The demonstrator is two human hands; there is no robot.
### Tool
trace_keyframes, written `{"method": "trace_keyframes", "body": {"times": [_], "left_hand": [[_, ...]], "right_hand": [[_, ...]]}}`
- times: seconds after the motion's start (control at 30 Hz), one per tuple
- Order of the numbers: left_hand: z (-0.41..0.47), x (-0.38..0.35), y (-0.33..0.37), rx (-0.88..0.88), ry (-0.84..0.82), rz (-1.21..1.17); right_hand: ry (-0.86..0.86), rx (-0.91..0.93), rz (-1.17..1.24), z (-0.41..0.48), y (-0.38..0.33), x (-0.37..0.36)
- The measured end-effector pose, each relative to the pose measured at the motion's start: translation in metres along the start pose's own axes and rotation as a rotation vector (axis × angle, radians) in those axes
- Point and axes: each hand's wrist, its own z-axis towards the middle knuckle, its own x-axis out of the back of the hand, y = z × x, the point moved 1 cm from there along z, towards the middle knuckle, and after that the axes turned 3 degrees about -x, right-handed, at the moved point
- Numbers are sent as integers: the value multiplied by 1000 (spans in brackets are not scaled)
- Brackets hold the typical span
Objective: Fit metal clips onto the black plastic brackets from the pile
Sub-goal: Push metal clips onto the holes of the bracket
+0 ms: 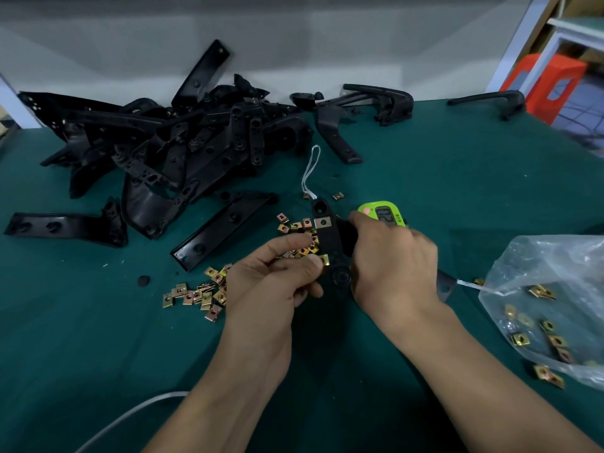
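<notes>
the person works at a table (457, 178) with a dark green cover. the right hand (392, 259) grips one black bracket (330, 243); its fingers curl round the right side of it. the bracket points away from the person, with its far end near a green timer (382, 212), which the right hand partly hides. the left hand (277, 276) is closed too. its thumb and curled fingers pinch a brass clip (323, 259) against the left edge of the bracket, near the round lower end. i cannot tell if this clip is fully pushed on. a fitted clip (322, 222) sits already on the bracket, closer to its far end.

the pile (183, 138) of black brackets lies on the far left part of the table, and some single pieces lie in front of it and to the right of it. loose clips (199, 295) are scattered on the cover just left of the left hand and behind its fingers. a clear plastic bag (555, 289) lies at the right, with more clips inside and a few beside it. a thin white cord (310, 171) lies in a loop beyond the bracket.
</notes>
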Motion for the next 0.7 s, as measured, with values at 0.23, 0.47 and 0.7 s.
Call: {"method": "trace_keyframes", "body": {"times": [0.23, 0.47, 0.7], "left_hand": [[-4, -1, 2, -51, -84, 130], [-2, 4, 11, 47, -258, 152], [6, 10, 13, 205, -469, 59]], "right_hand": [[20, 26, 0, -3, -2, 4], [39, 57, 4, -6, -7, 6], [-57, 192, 109, -11, -13, 19]]}}
